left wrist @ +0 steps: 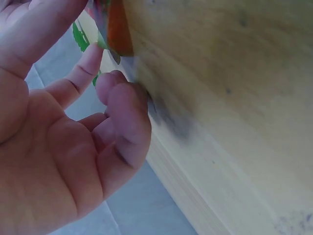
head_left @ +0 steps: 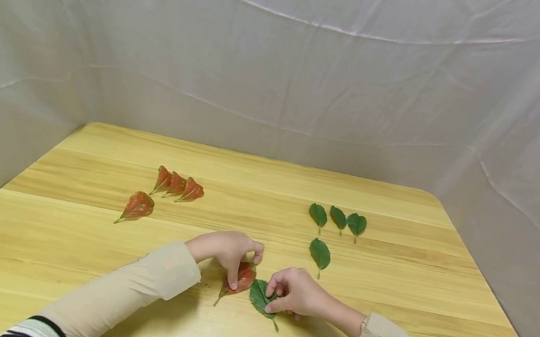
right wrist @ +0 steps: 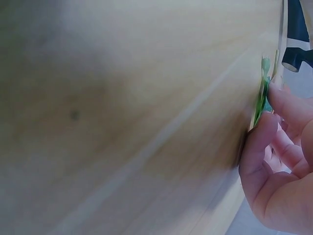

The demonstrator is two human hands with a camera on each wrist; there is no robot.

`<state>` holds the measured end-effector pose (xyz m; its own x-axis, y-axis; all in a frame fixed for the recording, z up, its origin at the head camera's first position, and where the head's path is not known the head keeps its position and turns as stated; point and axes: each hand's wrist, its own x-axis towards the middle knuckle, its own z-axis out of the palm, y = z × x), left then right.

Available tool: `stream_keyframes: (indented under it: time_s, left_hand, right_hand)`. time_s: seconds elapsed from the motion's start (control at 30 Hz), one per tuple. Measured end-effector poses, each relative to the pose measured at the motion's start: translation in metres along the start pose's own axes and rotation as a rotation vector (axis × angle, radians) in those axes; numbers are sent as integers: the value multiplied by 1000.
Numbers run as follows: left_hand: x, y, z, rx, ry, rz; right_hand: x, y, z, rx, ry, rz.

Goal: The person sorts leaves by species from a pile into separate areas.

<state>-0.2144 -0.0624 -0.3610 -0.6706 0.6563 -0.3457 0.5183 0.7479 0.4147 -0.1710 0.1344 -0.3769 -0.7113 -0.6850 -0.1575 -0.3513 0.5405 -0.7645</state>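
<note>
My left hand (head_left: 230, 252) pinches a red leaf (head_left: 245, 277) between thumb and forefinger, low over the front middle of the table. In the left wrist view, the leaf's orange-red face (left wrist: 120, 29) shows by the fingertips, and its far part is cut off. Just to the right, my right hand (head_left: 299, 292) holds a green, saw-edged leaf (head_left: 259, 296) with thumb and forefinger, its stem pointing toward me. The right wrist view shows this leaf edge-on as a thin green strip (right wrist: 261, 95) between the fingers. The two leaves lie close side by side.
Three overlapping red leaves (head_left: 176, 185) lie at the back left, with another red leaf (head_left: 138, 205) before them. Three green leaves (head_left: 338, 219) form a row at the back right; one more green leaf (head_left: 320, 253) lies nearer. Pale cloth (head_left: 286, 75) surrounds the wooden table (head_left: 70, 254).
</note>
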Motion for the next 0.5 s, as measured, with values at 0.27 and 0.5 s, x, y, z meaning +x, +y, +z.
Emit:
stream_keyframes:
  time_s: [0.27,0.5]
  left_hand:
    - [-2,-2,-1,-13,-1,20]
    - [-3,-5,0,-46,53,88]
  right_hand:
    - [0,-1,0,-8,2,4]
    - [0,-3,1,-15,12,12]
